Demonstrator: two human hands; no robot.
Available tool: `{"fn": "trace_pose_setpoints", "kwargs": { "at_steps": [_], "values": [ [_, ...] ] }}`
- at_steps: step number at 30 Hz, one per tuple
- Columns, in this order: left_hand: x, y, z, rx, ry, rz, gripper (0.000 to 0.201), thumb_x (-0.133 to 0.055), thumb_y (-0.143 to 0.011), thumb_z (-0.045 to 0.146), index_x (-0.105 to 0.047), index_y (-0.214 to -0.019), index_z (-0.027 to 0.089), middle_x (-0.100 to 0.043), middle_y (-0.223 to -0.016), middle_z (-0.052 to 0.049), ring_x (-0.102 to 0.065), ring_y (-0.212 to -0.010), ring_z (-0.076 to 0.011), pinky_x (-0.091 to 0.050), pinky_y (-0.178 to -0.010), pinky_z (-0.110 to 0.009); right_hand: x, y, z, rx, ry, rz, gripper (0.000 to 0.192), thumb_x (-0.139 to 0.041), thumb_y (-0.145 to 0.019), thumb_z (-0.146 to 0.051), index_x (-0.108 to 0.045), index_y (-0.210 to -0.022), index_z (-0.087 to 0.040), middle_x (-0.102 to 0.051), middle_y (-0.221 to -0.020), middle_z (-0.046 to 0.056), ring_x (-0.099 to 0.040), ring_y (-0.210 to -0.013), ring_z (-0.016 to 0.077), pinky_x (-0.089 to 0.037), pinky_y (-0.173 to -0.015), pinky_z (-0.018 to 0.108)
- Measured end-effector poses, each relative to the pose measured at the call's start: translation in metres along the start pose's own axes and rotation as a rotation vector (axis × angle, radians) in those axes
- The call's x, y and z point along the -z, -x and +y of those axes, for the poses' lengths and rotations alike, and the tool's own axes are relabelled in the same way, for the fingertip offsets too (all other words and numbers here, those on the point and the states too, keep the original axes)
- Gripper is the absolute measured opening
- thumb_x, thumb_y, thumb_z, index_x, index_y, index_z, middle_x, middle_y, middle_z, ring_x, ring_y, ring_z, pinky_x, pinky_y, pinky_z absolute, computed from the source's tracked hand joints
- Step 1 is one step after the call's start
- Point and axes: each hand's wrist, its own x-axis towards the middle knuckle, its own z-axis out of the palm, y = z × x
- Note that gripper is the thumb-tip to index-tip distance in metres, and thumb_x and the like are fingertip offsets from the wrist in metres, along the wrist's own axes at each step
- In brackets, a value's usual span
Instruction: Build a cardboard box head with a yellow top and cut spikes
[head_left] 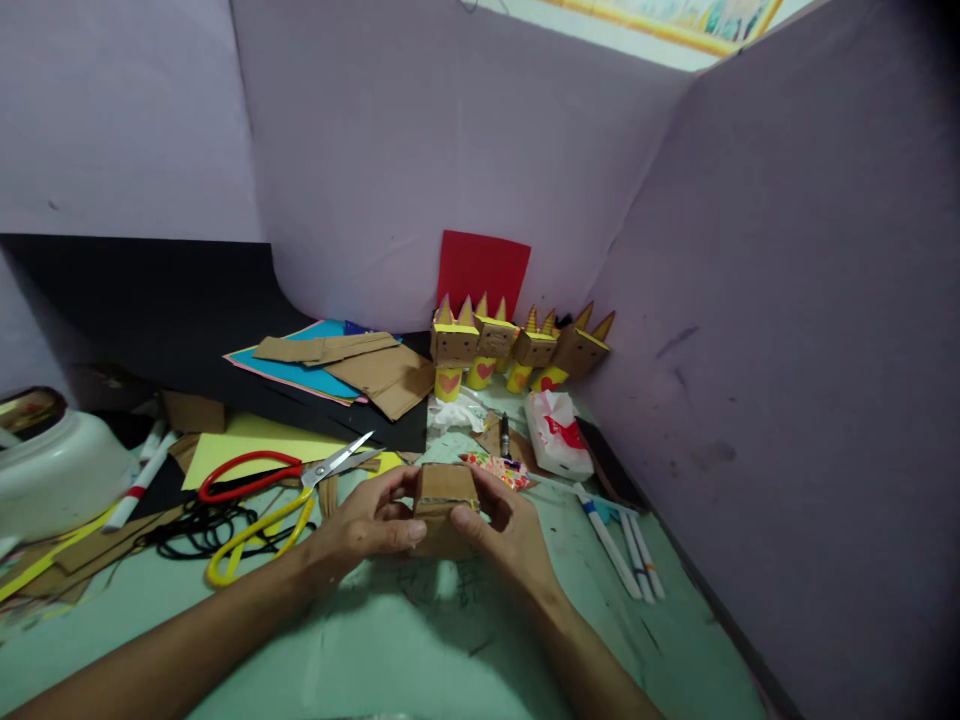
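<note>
Between my two hands is a small brown cardboard box [447, 484], held just above the green tabletop near the middle of the view. My left hand [375, 520] grips its left side, with the thumb on the front and the fingers behind. On the opposite side my right hand [510, 520] has its thumb pressed on the front edge and its fingers along the side. A ragged layered edge runs across the front of the box. Just left of my left hand lie scissors [309, 474] with one red and one yellow handle, blades apart.
Cardboard figures [456, 345] with horns and yellow bases stand at the back before a red sheet [484, 265]. Markers [611, 545] and a tissue pack [557, 435] lie right. Black cord [202, 530], cardboard pieces [386, 375] and a white pot [56, 475] are left.
</note>
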Motion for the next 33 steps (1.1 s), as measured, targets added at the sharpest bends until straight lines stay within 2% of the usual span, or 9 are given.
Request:
{"fn": "trace_pose_setpoints", "kwargs": {
  "at_steps": [4,9,11,14,16,19,28,31,33],
  "values": [
    [-0.002,0.0,-0.004,-0.033,-0.099,0.028,0.067,-0.073,-0.066,0.041,-0.046,-0.122,0.016,-0.059,-0.117,-0.012,-0.06,-0.101,-0.0281,-0.048,-0.086,-0.038,-0.003,0.002,-0.001,0.014,0.059,0.003,0.041,-0.069,-0.073,-0.045,-0.069,-0.105,-0.019,-0.071,-0.099,0.009,-0.065,-0.09,0.0271,-0.054,-0.071,0.035],
    [-0.005,-0.001,-0.004,-0.004,-0.12,0.145,0.07,-0.076,-0.061,0.041,-0.047,-0.12,0.016,-0.062,-0.114,-0.012,-0.06,-0.103,-0.0304,-0.051,-0.08,-0.036,0.002,-0.001,0.005,-0.001,0.001,0.037,0.06,-0.072,-0.069,-0.048,-0.062,-0.12,-0.017,-0.066,-0.114,0.013,-0.064,-0.091,0.0273,-0.053,-0.067,0.034],
    [-0.004,-0.002,-0.003,0.033,-0.107,0.204,0.07,-0.076,-0.06,0.04,-0.047,-0.119,0.016,-0.064,-0.112,-0.012,-0.061,-0.103,-0.0309,-0.052,-0.078,-0.036,0.006,-0.002,0.004,0.061,0.017,0.137,0.056,-0.07,-0.072,-0.045,-0.06,-0.121,-0.021,-0.064,-0.116,0.012,-0.063,-0.091,0.0247,-0.052,-0.067,0.032],
    [-0.003,-0.002,-0.004,0.051,-0.095,0.253,0.069,-0.077,-0.06,0.037,-0.048,-0.118,0.015,-0.064,-0.113,-0.013,-0.061,-0.103,-0.0313,-0.052,-0.08,-0.036,0.011,-0.001,-0.001,0.243,0.175,0.29,0.031,-0.069,-0.076,-0.032,-0.069,-0.106,-0.024,-0.064,-0.103,0.008,-0.061,-0.078,0.0178,-0.05,-0.064,0.029],
    [-0.003,-0.001,-0.005,0.044,-0.096,0.254,0.07,-0.078,-0.06,0.036,-0.048,-0.119,0.015,-0.064,-0.115,-0.014,-0.061,-0.104,-0.0319,-0.051,-0.083,-0.038,0.011,0.001,-0.004,0.369,0.277,0.273,0.02,-0.07,-0.074,-0.024,-0.073,-0.094,-0.025,-0.062,-0.094,0.005,-0.056,-0.066,0.0138,-0.047,-0.056,0.026],
    [-0.002,-0.001,-0.007,0.025,-0.171,0.258,0.072,-0.078,-0.061,0.037,-0.046,-0.122,0.015,-0.062,-0.119,-0.015,-0.059,-0.108,-0.0332,-0.049,-0.088,-0.041,0.009,0.001,-0.002,0.45,0.341,0.171,0.021,-0.071,-0.072,-0.019,-0.074,-0.091,-0.027,-0.06,-0.087,0.005,-0.053,-0.061,0.0132,-0.043,-0.047,0.024],
    [-0.007,-0.002,-0.004,-0.004,-0.192,0.218,0.063,-0.075,-0.065,0.033,-0.047,-0.118,0.014,-0.061,-0.12,-0.014,-0.059,-0.108,-0.0307,-0.048,-0.089,-0.038,0.007,0.0,0.001,0.493,0.403,0.175,0.008,-0.064,-0.079,-0.018,-0.068,-0.074,-0.022,-0.06,-0.077,0.003,-0.054,-0.064,0.0152,-0.04,-0.052,0.026],
    [-0.007,-0.002,-0.003,0.004,-0.18,0.23,0.063,-0.076,-0.063,0.031,-0.049,-0.118,0.014,-0.062,-0.118,-0.013,-0.06,-0.106,-0.0291,-0.048,-0.089,-0.036,0.009,0.001,0.0,0.43,0.386,0.182,0.013,-0.057,-0.083,-0.022,-0.061,-0.071,-0.021,-0.056,-0.072,0.001,-0.049,-0.062,0.0147,-0.037,-0.056,0.027],
    [-0.006,-0.003,-0.002,0.034,-0.139,0.268,0.065,-0.077,-0.06,0.03,-0.05,-0.118,0.015,-0.065,-0.115,-0.011,-0.061,-0.104,-0.0282,-0.051,-0.083,-0.033,0.01,0.001,0.002,0.307,0.247,0.218,0.018,-0.055,-0.085,-0.029,-0.055,-0.069,-0.021,-0.05,-0.066,-0.001,-0.043,-0.059,0.0135,-0.034,-0.055,0.026]
  ]
}}
